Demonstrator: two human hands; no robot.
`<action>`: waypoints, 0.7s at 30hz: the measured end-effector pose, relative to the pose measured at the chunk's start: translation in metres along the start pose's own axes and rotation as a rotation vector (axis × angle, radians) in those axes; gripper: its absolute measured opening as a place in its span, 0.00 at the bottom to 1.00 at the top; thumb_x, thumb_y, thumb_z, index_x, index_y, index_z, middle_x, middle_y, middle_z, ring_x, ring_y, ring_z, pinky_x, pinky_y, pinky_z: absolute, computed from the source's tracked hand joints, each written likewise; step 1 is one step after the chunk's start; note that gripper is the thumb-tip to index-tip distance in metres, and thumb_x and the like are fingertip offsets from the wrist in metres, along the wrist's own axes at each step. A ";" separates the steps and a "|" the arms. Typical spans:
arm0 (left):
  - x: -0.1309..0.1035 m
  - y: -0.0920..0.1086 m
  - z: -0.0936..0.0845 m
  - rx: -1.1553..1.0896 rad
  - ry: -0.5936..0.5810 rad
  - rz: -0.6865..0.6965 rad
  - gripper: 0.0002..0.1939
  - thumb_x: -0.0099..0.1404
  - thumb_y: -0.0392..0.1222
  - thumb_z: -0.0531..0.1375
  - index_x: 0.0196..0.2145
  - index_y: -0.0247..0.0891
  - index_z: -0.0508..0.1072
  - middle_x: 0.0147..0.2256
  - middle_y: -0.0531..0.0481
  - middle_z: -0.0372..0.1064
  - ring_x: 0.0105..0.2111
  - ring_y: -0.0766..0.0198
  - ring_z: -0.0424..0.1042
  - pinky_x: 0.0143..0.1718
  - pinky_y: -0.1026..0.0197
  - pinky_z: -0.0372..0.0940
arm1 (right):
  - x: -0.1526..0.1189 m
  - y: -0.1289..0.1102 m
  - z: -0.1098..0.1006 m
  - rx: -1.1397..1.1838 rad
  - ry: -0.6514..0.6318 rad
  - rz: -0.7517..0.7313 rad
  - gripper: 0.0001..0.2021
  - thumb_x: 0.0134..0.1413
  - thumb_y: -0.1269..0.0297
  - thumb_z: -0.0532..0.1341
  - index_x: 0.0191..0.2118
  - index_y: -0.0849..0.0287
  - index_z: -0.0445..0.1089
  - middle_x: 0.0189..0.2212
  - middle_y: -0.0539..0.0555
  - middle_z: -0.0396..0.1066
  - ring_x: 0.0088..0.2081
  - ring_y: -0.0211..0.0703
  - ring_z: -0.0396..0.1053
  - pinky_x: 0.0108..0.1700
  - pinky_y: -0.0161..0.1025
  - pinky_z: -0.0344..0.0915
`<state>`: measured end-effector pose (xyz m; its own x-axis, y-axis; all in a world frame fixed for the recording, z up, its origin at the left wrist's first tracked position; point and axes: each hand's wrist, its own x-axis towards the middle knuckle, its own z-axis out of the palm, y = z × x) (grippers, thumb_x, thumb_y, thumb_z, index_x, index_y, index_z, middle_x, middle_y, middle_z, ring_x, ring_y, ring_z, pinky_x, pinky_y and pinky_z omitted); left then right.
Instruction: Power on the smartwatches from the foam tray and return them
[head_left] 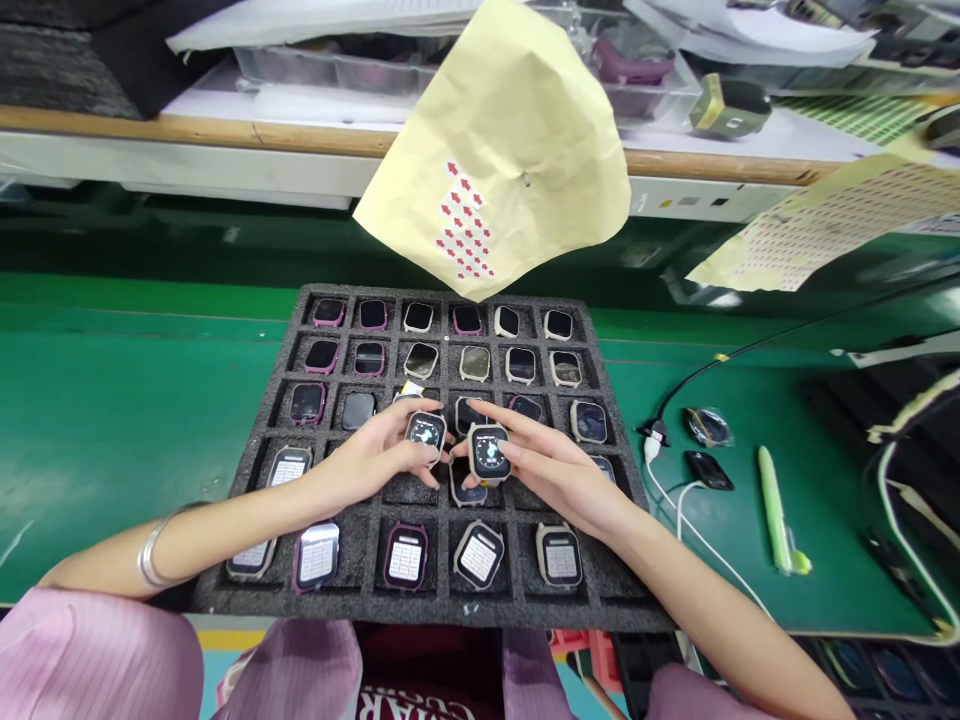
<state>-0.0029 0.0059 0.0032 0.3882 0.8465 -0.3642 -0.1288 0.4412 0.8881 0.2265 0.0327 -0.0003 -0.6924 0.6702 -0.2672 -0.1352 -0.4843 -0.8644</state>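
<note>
Over the middle of a black foam tray (pixel 442 608), my left hand (pixel 390 445) pinches a smartwatch without a strap (pixel 426 432), its screen lit with a watch face. Close beside it, my right hand (pixel 544 455) grips a second smartwatch (pixel 490 452) in a pale case, also lit with a watch face. Strapless watches fill many of the tray's compartments. The back rows have dark screens in purple or pale cases. Along the front row, a purple watch (pixel 406 556) and a pale watch (pixel 478 555) show white grid screens. My hands hide some middle compartments.
A yellow sheet with red arrow stickers (pixel 502 150) hangs from the shelf edge (pixel 315 137) above the tray. Right of the tray on the green table (pixel 97 400) lie a white cable (pixel 712 540), a small black charger (pixel 709 470), a bagged dark item (pixel 707 427) and a light-green pen-like object (pixel 774 510).
</note>
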 end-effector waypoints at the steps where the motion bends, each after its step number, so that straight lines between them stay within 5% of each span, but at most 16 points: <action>1: 0.001 0.000 0.000 -0.065 0.012 -0.014 0.23 0.61 0.36 0.58 0.54 0.37 0.61 0.38 0.47 0.70 0.34 0.61 0.74 0.41 0.52 0.70 | 0.000 0.001 -0.001 0.001 0.003 0.000 0.24 0.63 0.62 0.59 0.63 0.53 0.57 0.50 0.58 0.72 0.43 0.46 0.75 0.55 0.52 0.64; 4: 0.002 -0.001 0.000 -0.179 0.013 -0.014 0.21 0.61 0.34 0.55 0.53 0.37 0.63 0.37 0.46 0.72 0.42 0.57 0.74 0.45 0.49 0.70 | 0.001 0.003 -0.003 -0.006 0.011 -0.009 0.24 0.64 0.60 0.57 0.63 0.54 0.57 0.52 0.59 0.70 0.47 0.48 0.73 0.55 0.54 0.64; 11: 0.004 -0.006 0.000 -0.118 -0.025 0.057 0.23 0.57 0.30 0.55 0.50 0.38 0.63 0.40 0.46 0.73 0.42 0.57 0.74 0.44 0.50 0.72 | -0.001 0.007 -0.003 -0.279 0.147 -0.114 0.23 0.59 0.63 0.61 0.60 0.50 0.62 0.61 0.53 0.61 0.58 0.51 0.64 0.62 0.54 0.55; 21: 0.002 -0.006 0.000 -0.051 -0.088 0.097 0.20 0.58 0.30 0.55 0.49 0.38 0.61 0.40 0.48 0.70 0.39 0.62 0.73 0.43 0.52 0.73 | -0.001 0.002 0.004 -0.243 0.092 -0.142 0.21 0.61 0.67 0.59 0.60 0.51 0.62 0.48 0.53 0.74 0.40 0.44 0.76 0.48 0.48 0.72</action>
<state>-0.0014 0.0051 -0.0029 0.4500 0.8575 -0.2493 -0.2149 0.3749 0.9018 0.2246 0.0285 -0.0004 -0.6097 0.7755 -0.1639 -0.0454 -0.2406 -0.9696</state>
